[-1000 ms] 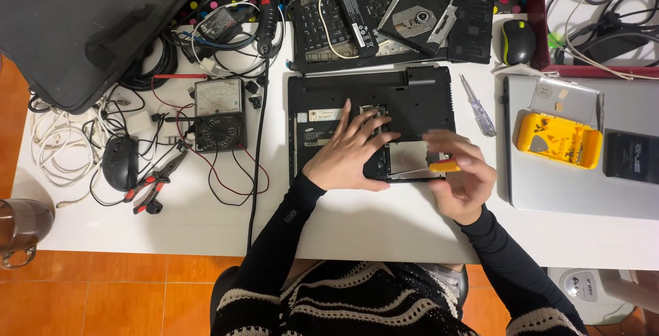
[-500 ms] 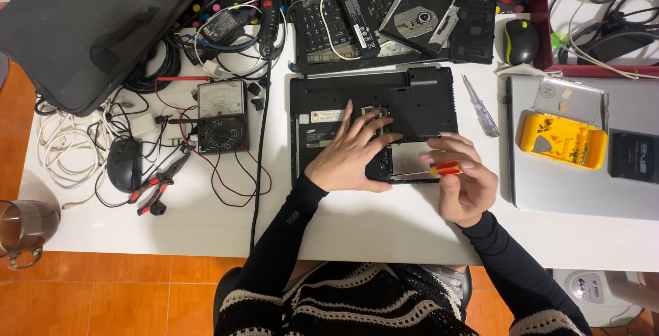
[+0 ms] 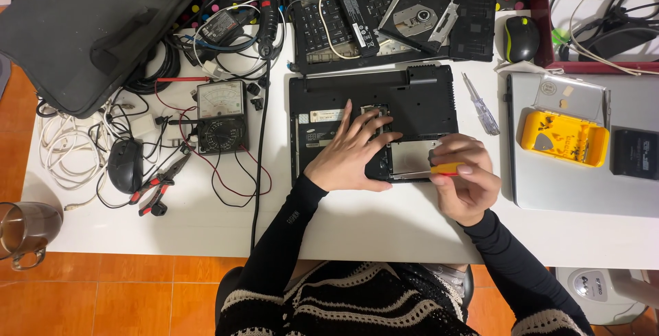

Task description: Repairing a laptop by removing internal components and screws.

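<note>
The left hand [image 3: 353,151] lay spread on the upturned black laptop [image 3: 374,120] at bench centre. The right hand [image 3: 467,178], pinching a yellow-handled screwdriver [image 3: 446,168], had drawn back from the open bay [image 3: 410,164], suggesting repositioning.

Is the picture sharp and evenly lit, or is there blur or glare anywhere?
Head view: sharp and evenly lit, no blur on the left hand or right hand; soft shadows under both on the white table; mild glare on the disc drive; slight wide-angle bend at the edges.
</note>
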